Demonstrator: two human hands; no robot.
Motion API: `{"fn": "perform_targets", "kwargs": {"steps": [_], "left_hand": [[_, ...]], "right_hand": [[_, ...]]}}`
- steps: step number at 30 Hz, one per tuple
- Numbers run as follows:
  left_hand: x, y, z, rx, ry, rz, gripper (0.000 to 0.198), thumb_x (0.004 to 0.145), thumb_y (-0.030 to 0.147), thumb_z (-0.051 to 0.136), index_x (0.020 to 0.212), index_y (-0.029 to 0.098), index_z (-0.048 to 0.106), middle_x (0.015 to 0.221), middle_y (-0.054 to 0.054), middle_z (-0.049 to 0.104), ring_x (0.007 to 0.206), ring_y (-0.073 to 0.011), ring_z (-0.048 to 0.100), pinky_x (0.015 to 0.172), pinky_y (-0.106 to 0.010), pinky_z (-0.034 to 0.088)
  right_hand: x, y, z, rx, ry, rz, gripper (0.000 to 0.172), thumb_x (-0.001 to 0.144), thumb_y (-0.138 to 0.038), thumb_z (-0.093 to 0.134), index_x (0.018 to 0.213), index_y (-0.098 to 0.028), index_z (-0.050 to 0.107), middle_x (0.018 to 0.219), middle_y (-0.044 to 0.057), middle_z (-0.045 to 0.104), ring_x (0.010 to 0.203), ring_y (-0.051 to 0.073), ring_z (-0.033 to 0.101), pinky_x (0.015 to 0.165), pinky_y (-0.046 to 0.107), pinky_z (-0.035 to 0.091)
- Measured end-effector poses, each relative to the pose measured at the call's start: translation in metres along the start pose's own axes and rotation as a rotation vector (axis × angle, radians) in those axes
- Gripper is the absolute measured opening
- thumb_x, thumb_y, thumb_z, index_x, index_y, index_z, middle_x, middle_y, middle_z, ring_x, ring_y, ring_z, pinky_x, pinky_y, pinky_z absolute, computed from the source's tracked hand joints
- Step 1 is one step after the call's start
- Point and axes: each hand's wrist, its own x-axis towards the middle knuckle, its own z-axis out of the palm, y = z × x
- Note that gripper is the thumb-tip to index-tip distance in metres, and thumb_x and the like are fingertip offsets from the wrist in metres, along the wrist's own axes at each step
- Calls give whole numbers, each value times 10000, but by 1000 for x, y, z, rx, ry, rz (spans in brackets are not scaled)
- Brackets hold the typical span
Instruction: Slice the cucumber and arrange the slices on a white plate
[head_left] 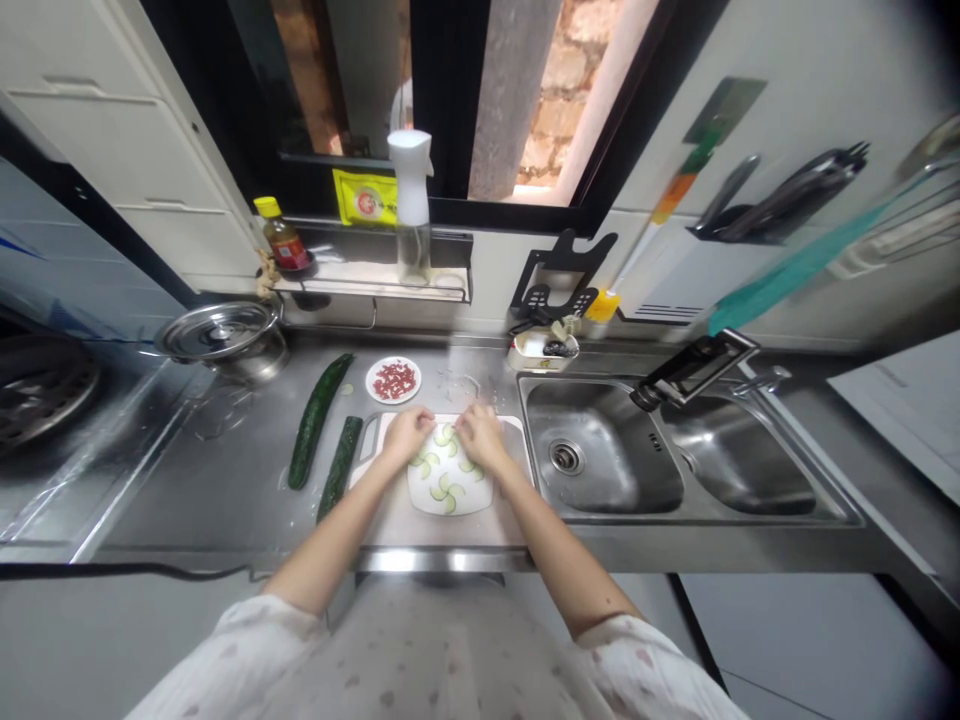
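From the head view, my left hand (407, 432) and my right hand (480, 435) rest with fingers curled down onto the pale green cucumber slices (442, 436) at the far edge of the white square plate (480, 497), which sits on the white plastic cutting board (369, 440) on the steel tabletop (225, 480); I cannot tell whether either hand pinches a slice. Two dark green whole cucumbers (319, 415) lie just left of the board. The writing on the yellow packet with a red label (364, 196) is too blurred to read.
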Motion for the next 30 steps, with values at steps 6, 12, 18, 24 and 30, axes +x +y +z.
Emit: {"fn": "perform_targets", "kwargs": {"steps": [6, 12, 18, 24, 30], "left_hand": [[-1, 3, 22, 200, -64, -46, 142, 831, 264, 551, 892, 215, 669, 916, -57, 705, 875, -188, 619, 729, -249, 407], [-1, 7, 37, 311, -98, -41, 201, 873, 296, 485, 937, 229, 664, 913, -68, 705, 867, -195, 627, 710, -257, 393], [1, 12, 44, 361, -112, -38, 221, 887, 301, 455, 920, 225, 660, 906, -82, 703, 863, -206, 628, 705, -268, 394], [2, 13, 45, 362, -127, -34, 193, 879, 308, 483, 914, 226, 654, 916, -84, 701, 888, -212, 623, 719, -273, 398], [3, 13, 47, 375, -137, -18, 211, 890, 347, 480, 911, 227, 653, 926, -92, 696, 899, -218, 615, 737, -281, 402]], "right_hand": [[-2, 3, 17, -94, -108, 14, 218, 920, -260, 469, 878, -179, 667, 994, 95, 581, 959, 222, 420, 854, 319, 302], [-4, 2, 25, -151, -147, 12, 246, 930, -251, 440, 911, -174, 672, 1030, 114, 576, 984, 235, 410, 860, 334, 294], [-5, 3, 29, -170, -168, 5, 266, 935, -254, 424, 945, -164, 674, 1039, 131, 576, 985, 241, 413, 869, 347, 293], [-4, 4, 31, -170, -194, 4, 262, 933, -258, 431, 954, -165, 675, 1046, 135, 575, 989, 243, 411, 869, 353, 292], [-4, 4, 33, -174, -181, 2, 265, 936, -263, 425, 940, -167, 672, 1043, 132, 577, 981, 243, 412, 868, 354, 294]]}}
